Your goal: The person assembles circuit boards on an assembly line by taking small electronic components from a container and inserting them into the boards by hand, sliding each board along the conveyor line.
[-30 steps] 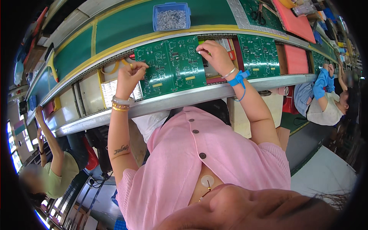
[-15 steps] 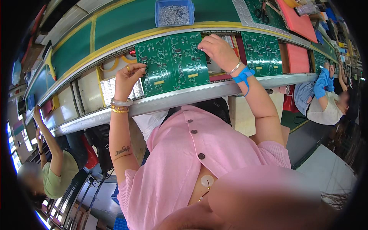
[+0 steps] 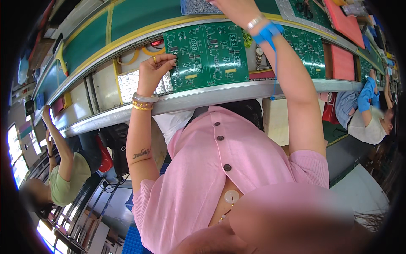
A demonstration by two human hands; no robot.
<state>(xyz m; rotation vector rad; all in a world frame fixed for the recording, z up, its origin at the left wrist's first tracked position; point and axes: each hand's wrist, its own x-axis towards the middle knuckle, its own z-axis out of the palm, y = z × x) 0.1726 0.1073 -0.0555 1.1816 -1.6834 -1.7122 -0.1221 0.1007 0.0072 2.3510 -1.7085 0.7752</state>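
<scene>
A green circuit board with white outlines and small mounted parts lies across the rails in front of me. My left hand is at its left edge, thumb and forefinger pinched together over the margin. Whatever sits between those fingertips is too small to make out. My right hand reaches up to a blue bin of small clear parts at the far edge. Its fingertips run into the upper border of the picture, so their grip is hidden. A blue wrist strap circles my right wrist.
Another green board lies to the right, partly behind my right forearm. A wristwatch rests between the boards. Pink foam sits farther right, and scissors lie behind. Co-workers sit at left and right along the metal rail.
My right hand has left the board's upper right edge and moved up to the blue bin. My left hand stays at the left edge. The whole view has shifted slightly.
</scene>
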